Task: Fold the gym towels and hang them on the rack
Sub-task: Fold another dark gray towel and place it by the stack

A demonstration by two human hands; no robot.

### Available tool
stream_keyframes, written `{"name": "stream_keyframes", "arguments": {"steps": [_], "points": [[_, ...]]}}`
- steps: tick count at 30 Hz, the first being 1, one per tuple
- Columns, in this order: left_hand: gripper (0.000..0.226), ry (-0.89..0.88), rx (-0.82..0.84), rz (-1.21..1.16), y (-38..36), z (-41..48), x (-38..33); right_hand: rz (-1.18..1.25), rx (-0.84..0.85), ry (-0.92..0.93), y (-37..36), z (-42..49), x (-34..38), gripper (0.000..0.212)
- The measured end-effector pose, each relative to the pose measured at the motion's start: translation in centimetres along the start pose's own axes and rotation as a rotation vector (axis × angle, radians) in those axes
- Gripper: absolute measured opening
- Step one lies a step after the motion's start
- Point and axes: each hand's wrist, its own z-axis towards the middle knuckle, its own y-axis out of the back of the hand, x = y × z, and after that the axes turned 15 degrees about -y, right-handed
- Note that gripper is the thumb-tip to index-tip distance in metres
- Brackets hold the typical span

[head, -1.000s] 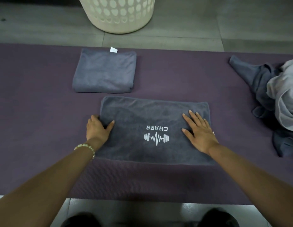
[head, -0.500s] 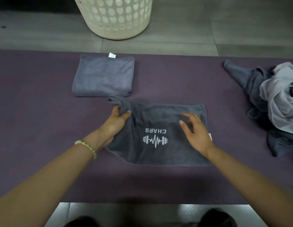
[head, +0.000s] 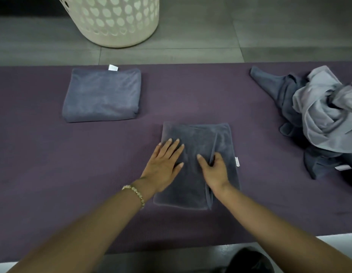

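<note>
A dark grey towel [head: 196, 134] lies folded in half on the purple mat [head: 53, 174], its logo hidden inside. My left hand [head: 163, 164], a bead bracelet on its wrist, presses flat on the towel's left part with straight fingers. My right hand [head: 214, 172] pinches the raised edge of the top layer between thumb and fingers. A second folded blue-grey towel [head: 102, 95] with a white tag rests on the mat at the back left. No rack is in view.
A crumpled pile of dark and light grey towels [head: 324, 119] sits at the mat's right end. A cream perforated laundry basket [head: 116, 20] stands on the grey tiled floor beyond the mat. My shoes show at the bottom edge.
My left hand lifted the towel's left end and carried it rightward over the logo, halving the towel. It now lies flat on top, and my right hand has taken the folded edge.
</note>
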Motion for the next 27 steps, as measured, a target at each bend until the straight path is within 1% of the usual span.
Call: {"name": "stream_keyframes", "arguments": {"steps": [1, 2, 3, 5, 8, 13, 17, 22, 24, 27], "points": [[0.073, 0.005, -0.017, 0.035, -0.6, 0.1, 0.0, -0.091, -0.052, 0.051, -0.3, 0.0, -0.3, 0.013], [0.070, 0.011, -0.041, 0.053, -0.9, 0.3, 0.0, -0.159, -0.105, 0.098, -0.3, 0.0, -0.3, 0.012], [0.067, 0.017, -0.059, 0.061, -1.1, 0.5, 0.0, -0.197, -0.167, 0.151, 0.0, 0.2, -0.3, 0.016], [0.061, 0.011, -0.088, 0.102, -1.2, 1.3, -0.2, -0.207, -0.266, 0.240, 1.2, 0.6, 0.3, 0.026], [0.062, -0.006, -0.075, 0.103, -1.1, 3.0, -0.9, -0.193, -0.287, 0.267, 3.9, 2.2, 1.5, 0.030], [0.068, -0.005, -0.030, 0.117, -1.6, 5.0, -2.0, -0.150, -0.242, 0.215, 6.8, 4.3, 1.3, 0.029], [0.073, -0.034, -0.085, 0.112, -1.4, 6.2, -1.0, -0.158, -0.231, 0.175, 6.8, 5.1, 0.6, 0.030], [0.082, 0.050, -0.105, 0.032, 0.6, 9.0, 1.6, -0.094, -0.216, 0.073, 7.2, 6.2, 0.0, 0.032], [0.074, 0.063, -0.055, -0.008, 1.6, 10.3, 2.8, -0.062, -0.233, 0.034, 7.5, 6.6, -0.4, 0.035], [0.065, 0.131, 0.014, -0.204, 3.1, 11.8, 4.0, -0.032, -0.228, 0.000, 7.7, 6.9, -0.6, 0.036]]}}
